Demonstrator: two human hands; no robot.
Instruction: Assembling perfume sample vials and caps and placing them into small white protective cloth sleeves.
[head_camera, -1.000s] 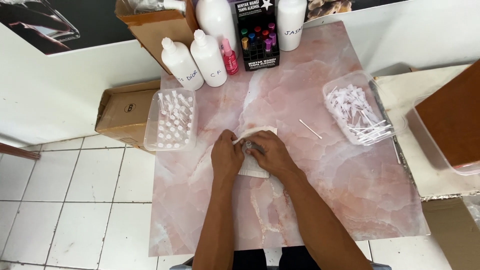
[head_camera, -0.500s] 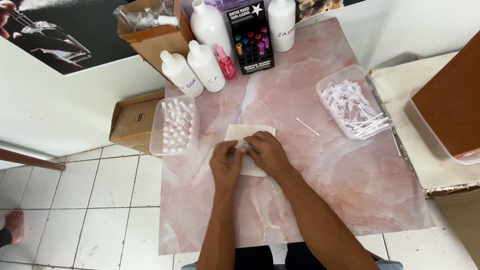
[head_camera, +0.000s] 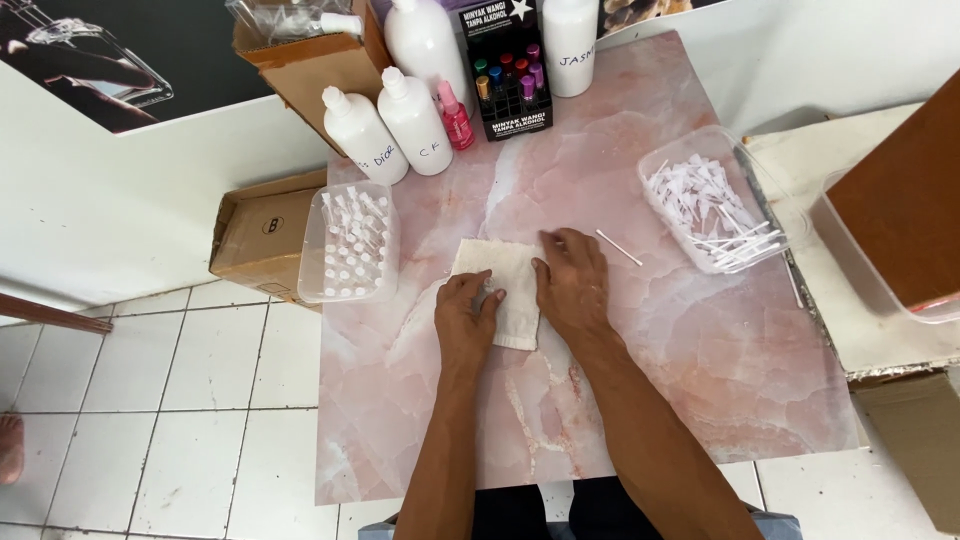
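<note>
1. Lying flat near the middle of the pink marbled bench (head_camera: 700, 400), a small off-white cloth (head_camera: 508, 280) sits under both of the person's hands.
2. Left hand (head_camera: 466, 320): palm down on the cloth's lower left part, fingers bent with the tips pressing into the fabric; not closed around anything.
3. Right hand (head_camera: 573, 283): spread flat, palm down, covering the cloth's right edge, fingers stretched toward the far side of the bench; open, gripping nothing.
4. The two hands lie just beside each other, a strip of cloth showing between them.
5. A thin white stick (head_camera: 619, 248) lies loose on the bench just right of the right hand, apart from it.
6. Further right, a clear plastic tray (head_camera: 660, 170) holds a heap of white sticks and small white pieces; it stands at the bench's right edge.
7. Left of the cloth, a second clear tray (head_camera: 312, 262) holds rows of small white-capped vials, standing at the left edge of the bench.
8. Far side of the bench: two white squeeze bottles (head_camera: 385, 130) side by side, a small pink spray bottle (head_camera: 455, 115) next to them, a black display box (head_camera: 508, 85) of coloured vials, and larger white bottles (head_camera: 425, 40) behind.
9. On the white tiled floor (head_camera: 150, 420) left of the bench, a brown cardboard box (head_camera: 255, 235); another open carton (head_camera: 310, 60) sits beyond the squeeze bottles.
</note>
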